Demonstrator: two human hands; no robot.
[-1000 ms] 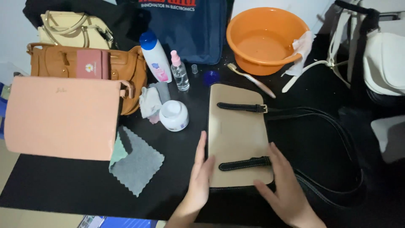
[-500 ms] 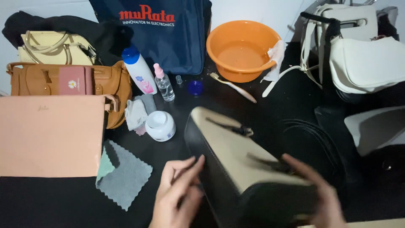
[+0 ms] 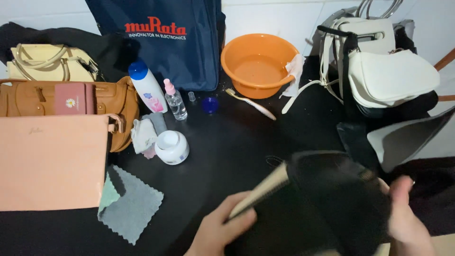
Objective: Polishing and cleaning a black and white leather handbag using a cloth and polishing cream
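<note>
I hold a beige handbag with a black underside (image 3: 332, 199) tilted up over the black table (image 3: 227, 156), blurred by motion. My left hand (image 3: 220, 230) grips its lower left edge, thumb on the beige face. My right hand (image 3: 407, 218) grips its right side. The bag's black straps are hidden behind it.
An orange basin (image 3: 258, 64) with a white cloth and a toothbrush (image 3: 250, 103) stands at the back. At left are a pink pouch (image 3: 50, 161), a tan handbag (image 3: 61, 102), a grey cloth (image 3: 130, 204), a white jar (image 3: 171, 147) and bottles (image 3: 148, 87). White bags (image 3: 384, 76) lie at right.
The beige bag lay flat under both hands, then was lifted and turned. Now its black underside faces up and it sits further right.
</note>
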